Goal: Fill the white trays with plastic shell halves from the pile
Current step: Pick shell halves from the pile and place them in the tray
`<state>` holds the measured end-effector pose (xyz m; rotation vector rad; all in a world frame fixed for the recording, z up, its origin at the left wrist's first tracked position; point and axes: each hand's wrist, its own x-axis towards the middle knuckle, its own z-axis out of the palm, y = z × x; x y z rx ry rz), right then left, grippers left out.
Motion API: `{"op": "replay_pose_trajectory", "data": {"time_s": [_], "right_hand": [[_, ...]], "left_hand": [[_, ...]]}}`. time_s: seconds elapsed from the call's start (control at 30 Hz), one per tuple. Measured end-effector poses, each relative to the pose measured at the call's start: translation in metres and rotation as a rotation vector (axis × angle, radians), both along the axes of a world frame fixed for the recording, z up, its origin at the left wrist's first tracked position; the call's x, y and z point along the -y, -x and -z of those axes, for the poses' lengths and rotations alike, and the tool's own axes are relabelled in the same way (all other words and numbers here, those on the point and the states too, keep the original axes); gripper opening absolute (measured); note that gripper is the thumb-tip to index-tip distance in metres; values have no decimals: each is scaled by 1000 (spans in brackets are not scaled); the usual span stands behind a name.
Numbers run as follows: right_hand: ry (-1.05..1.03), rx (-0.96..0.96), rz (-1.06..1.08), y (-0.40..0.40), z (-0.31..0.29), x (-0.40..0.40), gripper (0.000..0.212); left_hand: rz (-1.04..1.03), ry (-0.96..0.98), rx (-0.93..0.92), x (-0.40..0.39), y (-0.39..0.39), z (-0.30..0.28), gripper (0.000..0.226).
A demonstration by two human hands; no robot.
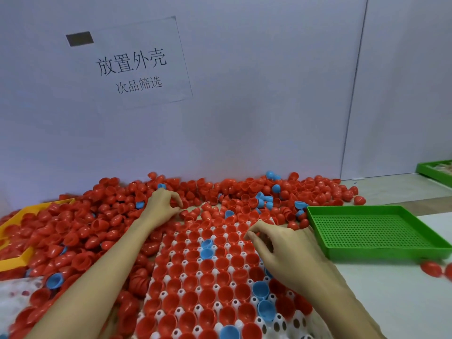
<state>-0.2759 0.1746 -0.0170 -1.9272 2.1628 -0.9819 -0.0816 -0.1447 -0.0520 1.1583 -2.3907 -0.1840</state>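
a pale wall filled the upper half of the frame, with a clear-sleeved paper sign of printed characters in the upper left. below it, a light worktop ran across the lower half, mostly buried under a pile of plastic shell halves, nearly all red with a few blue ones mixed in, spreading from the left edge to right of centre against the wall.

a white tray lay at lower centre, its cups largely filled with red halves sitting open side up and some blue ones among them; a few cups near the bottom right corner of the tray looked bare.

the person's left hand reached into the pile just above the tray's far end, fingers curled and thumb meeting fingertips in a pinch on a red half at the edge of the pile. the right hand hovered over the tray's upper right part, fingers bent and fingertips drawn together; whether they held a shell could not be told.

a green perforated tray sat at right, just beside the white tray. a yellow tray showed at the left edge, half covered by shells. another green tray peeked in at the far right.
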Motion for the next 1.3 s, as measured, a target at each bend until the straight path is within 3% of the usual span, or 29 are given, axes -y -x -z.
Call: {"op": "replay_pose_trajectory", "data": {"time_s": [0.23, 0.33, 0.43, 0.5, 0.6, 0.73, 1.07, 1.3], "right_hand": [[15, -31, 4, -1, 0, -1, 20], [12, -11, -10, -5, 0, -1, 19], [88, 116, -55, -11, 1, -1, 14], [99, 282, -139, -17, 3, 0, 15], [4, 509, -334, -32, 12, 4, 45], [128, 416, -300, -44, 28, 11, 39], [166, 273, -261, -42, 39, 14, 34], [186, 295, -233, -37, 35, 15, 29]], "left_hand": [[-15, 63, -364, -28, -27, -11, 23], [85, -91, -661, -70, -34, -23, 21], [224, -275, -800, -129, -39, -24, 17], [298, -370, -795, -167, -39, -17, 15], [386, -474, -784, -206, -35, -4, 18], [422, -492, -790, -221, -35, -1, 24], [350, -545, -795, -220, -46, 8, 16], [286, -569, -852, -215, -52, 0, 33]]}}
